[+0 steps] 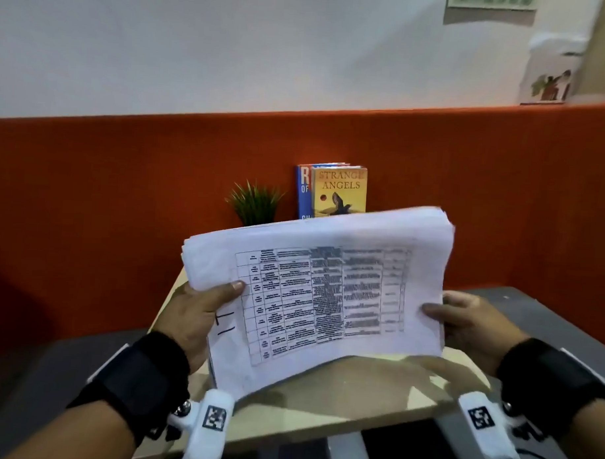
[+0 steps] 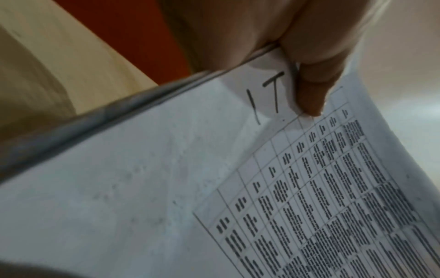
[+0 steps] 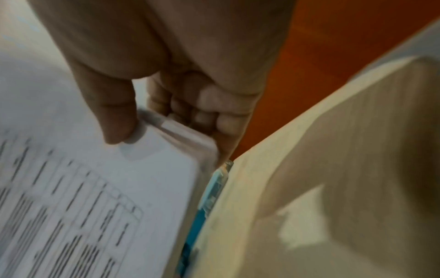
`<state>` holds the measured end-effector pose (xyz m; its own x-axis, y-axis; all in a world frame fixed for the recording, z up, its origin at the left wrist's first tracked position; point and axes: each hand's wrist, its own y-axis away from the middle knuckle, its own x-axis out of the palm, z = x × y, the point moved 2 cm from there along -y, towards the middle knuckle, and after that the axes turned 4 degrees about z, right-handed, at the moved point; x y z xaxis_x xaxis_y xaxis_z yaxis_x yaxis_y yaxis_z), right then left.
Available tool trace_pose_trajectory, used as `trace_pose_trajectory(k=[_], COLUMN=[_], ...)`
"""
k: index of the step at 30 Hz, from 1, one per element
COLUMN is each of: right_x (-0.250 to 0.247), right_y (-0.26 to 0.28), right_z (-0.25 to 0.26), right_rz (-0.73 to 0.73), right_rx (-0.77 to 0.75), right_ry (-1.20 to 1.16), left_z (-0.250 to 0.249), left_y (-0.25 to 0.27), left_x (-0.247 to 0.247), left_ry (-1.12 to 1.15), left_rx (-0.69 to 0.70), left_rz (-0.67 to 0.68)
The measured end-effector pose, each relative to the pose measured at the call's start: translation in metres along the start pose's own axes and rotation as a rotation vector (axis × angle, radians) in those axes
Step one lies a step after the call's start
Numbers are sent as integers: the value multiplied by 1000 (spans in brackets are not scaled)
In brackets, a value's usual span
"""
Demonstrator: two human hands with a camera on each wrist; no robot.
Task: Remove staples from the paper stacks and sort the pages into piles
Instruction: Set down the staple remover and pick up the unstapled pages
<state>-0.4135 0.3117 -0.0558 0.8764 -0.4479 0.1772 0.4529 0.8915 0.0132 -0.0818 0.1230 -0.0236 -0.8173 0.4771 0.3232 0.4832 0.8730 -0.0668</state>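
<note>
Between my two hands I am holding a thick paper stack (image 1: 323, 292) up off the worktop (image 1: 340, 395), its printed table facing me. My left hand (image 1: 195, 315) is gripping the near-left edge, thumb pressing on top beside the handwritten "IT" mark (image 2: 266, 96) and fingers going underneath, where I cannot see them. My right hand (image 1: 472, 321) is gripping the opposite edge, thumb lying on the top sheet and fingers curling under the pile. So both sides of my grip are closing on the same stack, which is hanging tilted in the air between them. Just below my right grip, a blue object (image 3: 202, 216) is peeking out against the worktop; I cannot tell what it is. Beyond the stack, books (image 1: 336, 192) and a small plant (image 1: 255, 202) are standing against the orange partition (image 1: 123, 206). I am judging the task as barely begun: no staple is showing, none is visibly pulled, and no sorted piles are lying anywhere that I can see.
</note>
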Motion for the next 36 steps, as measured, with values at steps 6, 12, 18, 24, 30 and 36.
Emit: trace_pose_trajectory(k=[6,12,18,24,30,36], right_x=[55,149,152,133,163,183], right_y=[23,24,2,-1,4,11], right_z=[-10,21,40,95,115,125], right_rz=[134,242,-55,78,133,27], right_rx=[-5,-49,-31,-246,-355,-635], right_ry=[-593,-811,-458,-227,68,163], left_z=[-6,23,22,-34,-81,-84], left_y=[14,34,40,33,7,9], left_x=[24,42,21,-16,12,33], left_ry=[407,492,411,267,-333,-333], left_rx=[-111,-181,-70,-41,108,505], left_rz=[113,11,-91,230,108,-60])
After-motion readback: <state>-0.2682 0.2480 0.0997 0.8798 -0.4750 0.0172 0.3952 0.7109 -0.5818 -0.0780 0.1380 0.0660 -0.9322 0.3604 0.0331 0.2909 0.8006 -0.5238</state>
